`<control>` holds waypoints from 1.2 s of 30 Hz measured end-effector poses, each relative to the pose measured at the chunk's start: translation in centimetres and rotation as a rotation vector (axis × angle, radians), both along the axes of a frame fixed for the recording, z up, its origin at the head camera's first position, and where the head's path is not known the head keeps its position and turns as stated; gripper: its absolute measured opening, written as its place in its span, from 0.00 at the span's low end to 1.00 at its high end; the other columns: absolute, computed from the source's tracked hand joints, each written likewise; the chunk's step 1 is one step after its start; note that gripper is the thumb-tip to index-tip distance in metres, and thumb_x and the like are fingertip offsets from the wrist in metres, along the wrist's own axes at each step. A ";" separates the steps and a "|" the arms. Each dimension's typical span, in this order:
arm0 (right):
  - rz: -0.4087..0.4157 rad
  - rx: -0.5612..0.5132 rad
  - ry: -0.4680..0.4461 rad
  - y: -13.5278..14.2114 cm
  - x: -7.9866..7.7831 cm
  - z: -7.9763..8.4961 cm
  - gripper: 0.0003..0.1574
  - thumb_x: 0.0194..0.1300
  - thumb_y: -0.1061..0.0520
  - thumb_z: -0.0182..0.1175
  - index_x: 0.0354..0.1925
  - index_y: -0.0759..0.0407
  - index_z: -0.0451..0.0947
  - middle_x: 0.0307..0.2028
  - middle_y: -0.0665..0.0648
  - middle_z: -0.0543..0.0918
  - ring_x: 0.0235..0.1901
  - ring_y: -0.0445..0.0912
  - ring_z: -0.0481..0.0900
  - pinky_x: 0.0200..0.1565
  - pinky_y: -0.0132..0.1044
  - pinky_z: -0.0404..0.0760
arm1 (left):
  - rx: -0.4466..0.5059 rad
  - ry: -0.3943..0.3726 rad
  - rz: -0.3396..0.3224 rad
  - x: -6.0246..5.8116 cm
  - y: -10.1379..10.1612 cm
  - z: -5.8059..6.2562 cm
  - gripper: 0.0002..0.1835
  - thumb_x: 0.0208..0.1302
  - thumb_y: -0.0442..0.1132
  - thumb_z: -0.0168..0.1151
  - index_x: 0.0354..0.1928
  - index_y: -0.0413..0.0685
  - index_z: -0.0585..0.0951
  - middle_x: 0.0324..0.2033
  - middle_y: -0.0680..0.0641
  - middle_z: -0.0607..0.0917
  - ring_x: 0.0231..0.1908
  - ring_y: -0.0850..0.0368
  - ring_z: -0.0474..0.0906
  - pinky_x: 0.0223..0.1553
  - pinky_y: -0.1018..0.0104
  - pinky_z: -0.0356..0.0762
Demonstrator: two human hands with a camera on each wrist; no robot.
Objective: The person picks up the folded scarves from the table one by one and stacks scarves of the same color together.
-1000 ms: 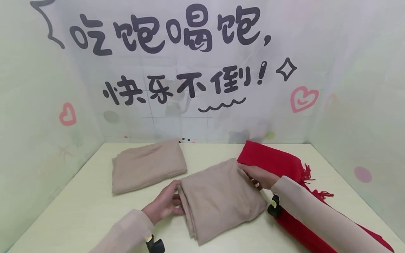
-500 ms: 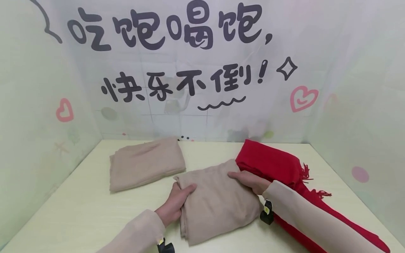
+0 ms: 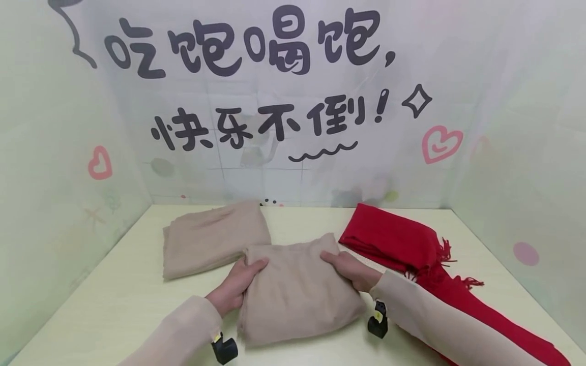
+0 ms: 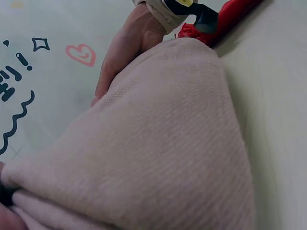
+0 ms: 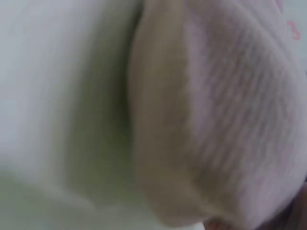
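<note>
A folded beige woven cloth (image 3: 297, 295) is held between my two hands in the middle of the table. My left hand (image 3: 233, 284) grips its left far corner, thumb on top and fingers underneath. On the right far side, my right hand (image 3: 352, 269) pinches the edge the same way, its fingers hidden below. The left wrist view shows the cloth (image 4: 158, 134) close up, with layered folds at lower left and the right hand (image 4: 127, 48) beyond. In the blurred right wrist view, the cloth (image 5: 220, 115) bulges over the pale surface.
Behind the left hand lies another folded beige cloth (image 3: 215, 241) on the pale table (image 3: 110, 310). A red fringed scarf (image 3: 393, 234) lies at the back right, with a long strip running forward under the right sleeve. Printed walls (image 3: 256, 183) enclose the table.
Both thumbs have come up onto the cloth, and the hands now grip its far part. The cloth has shifted left and turned squarer to me. The other beige cloth stays in place.
</note>
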State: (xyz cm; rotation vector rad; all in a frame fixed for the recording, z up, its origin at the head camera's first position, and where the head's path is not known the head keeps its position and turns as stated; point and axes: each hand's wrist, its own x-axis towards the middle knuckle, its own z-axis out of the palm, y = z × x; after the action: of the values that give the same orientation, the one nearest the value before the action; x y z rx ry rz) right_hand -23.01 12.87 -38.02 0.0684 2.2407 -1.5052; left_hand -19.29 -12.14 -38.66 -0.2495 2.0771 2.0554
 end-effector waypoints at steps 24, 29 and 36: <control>-0.029 -0.213 0.010 -5.3 3.9 -0.8 0.29 0.71 0.41 0.47 0.52 0.65 0.59 0.43 0.61 0.74 0.39 0.49 0.76 0.39 0.40 0.75 | -0.208 -0.140 -0.111 -0.5 -7.4 0.2 0.34 0.70 0.53 0.43 0.68 0.37 0.51 0.55 0.38 0.66 0.48 0.50 0.71 0.44 0.64 0.70; -0.020 -0.244 -0.003 -6.6 3.8 -0.9 0.26 0.72 0.43 0.46 0.51 0.64 0.59 0.43 0.61 0.74 0.39 0.49 0.75 0.38 0.41 0.75 | -0.286 -0.142 -0.114 -0.8 -9.1 -0.1 0.33 0.69 0.50 0.41 0.66 0.33 0.54 0.57 0.35 0.63 0.51 0.46 0.67 0.46 0.62 0.68; -0.023 -0.242 0.018 -6.9 3.7 -1.2 0.23 0.72 0.46 0.47 0.51 0.64 0.60 0.41 0.60 0.75 0.37 0.47 0.76 0.35 0.37 0.75 | -0.323 -0.095 -0.176 -0.8 -10.1 -0.5 0.32 0.71 0.46 0.39 0.68 0.31 0.52 0.58 0.32 0.63 0.53 0.44 0.66 0.50 0.58 0.68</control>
State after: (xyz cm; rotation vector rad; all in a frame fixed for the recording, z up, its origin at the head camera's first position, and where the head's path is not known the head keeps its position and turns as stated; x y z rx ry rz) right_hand -19.29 5.94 -39.23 0.0066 2.0599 -1.7833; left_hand -20.14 -22.25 -39.13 -0.2007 2.2742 1.5750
